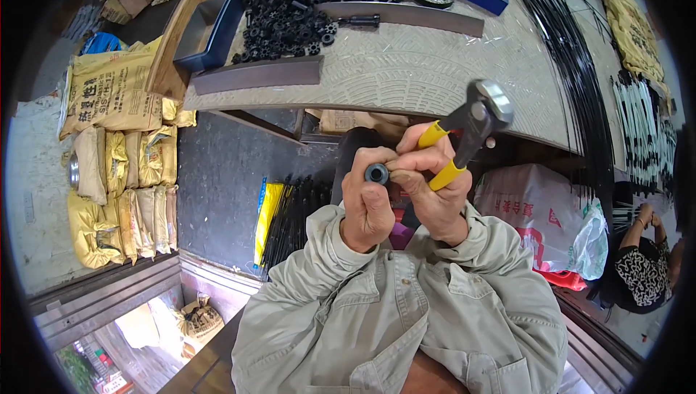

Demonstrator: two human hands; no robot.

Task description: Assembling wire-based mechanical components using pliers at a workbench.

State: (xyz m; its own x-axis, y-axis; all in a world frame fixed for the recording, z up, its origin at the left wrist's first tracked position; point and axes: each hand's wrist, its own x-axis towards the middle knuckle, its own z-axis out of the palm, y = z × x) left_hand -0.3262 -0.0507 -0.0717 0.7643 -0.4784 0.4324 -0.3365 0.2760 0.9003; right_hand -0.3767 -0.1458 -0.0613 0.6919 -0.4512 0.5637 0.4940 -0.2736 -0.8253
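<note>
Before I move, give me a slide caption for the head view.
Left hand holding a dark hollow-ended part, right hand gripping yellow-handled pincers, near the worktable.

A workshop, by its contents: the bench [406,89] bears a far heap of small black parts [279,17] between 2 blue bins [226,31], with long black rods [573,53] along its right side. Sacks [112,100] are stacked at left, and the right hand [440,195] holds pincers [471,129].
</note>
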